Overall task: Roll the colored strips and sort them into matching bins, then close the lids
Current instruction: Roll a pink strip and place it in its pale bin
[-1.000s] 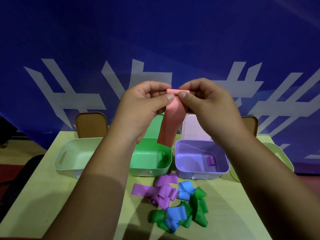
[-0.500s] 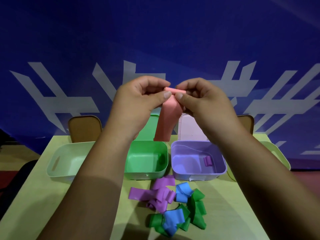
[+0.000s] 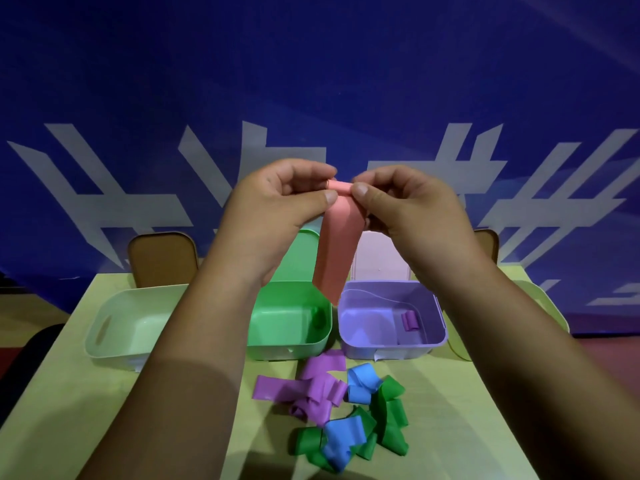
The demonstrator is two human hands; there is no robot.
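Note:
I hold a pink strip (image 3: 337,247) up in front of me, above the bins. My left hand (image 3: 277,206) and my right hand (image 3: 408,206) both pinch its top end, which is curled into a small roll, while the rest hangs down. Below stand a pale green bin (image 3: 104,327), a green bin (image 3: 325,327) and a purple bin (image 3: 438,323) with a rolled purple strip (image 3: 409,320) inside. A pile of purple strips (image 3: 311,389), blue strips (image 3: 362,379) and green strips (image 3: 391,420) lies on the table in front of the bins.
The bins sit in a row on a yellow-green table (image 3: 69,410). A brown lid (image 3: 162,258) stands behind the pale bin, another brown lid (image 3: 486,244) at the right. A pale yellow bin (image 3: 543,299) shows behind my right forearm. A blue banner fills the background.
The roll at the strip's top has grown a little as my fingers turn it. The view has shifted slightly; the hanging tail is about as long as before.

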